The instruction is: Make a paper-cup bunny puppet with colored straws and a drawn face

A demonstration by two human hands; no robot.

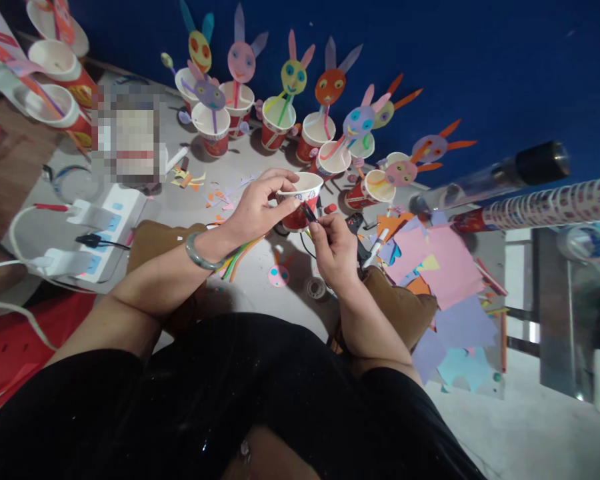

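My left hand (273, 197) is closed around the near left side of a red and white paper cup (307, 183), which stands upright on the table. My right hand (334, 245) pinches a slim black tool (309, 213) whose tip points at the cup's side; its exact kind is too small to tell. In front of the cup lies a pink paper rabbit face (279, 275) with blue eyes. Coloured paper strips (237, 260) lie under my left wrist, and a roll of tape (315, 287) is near my right wrist.
Several cups with paper rabbits (275, 133) stand along the blue wall. A white power strip (107, 233) with cables lies left. Coloured paper sheets (453, 263) and scraps spread right, near a long stack of cups (545, 207). Brown cushions (397, 300) sit under my forearms.
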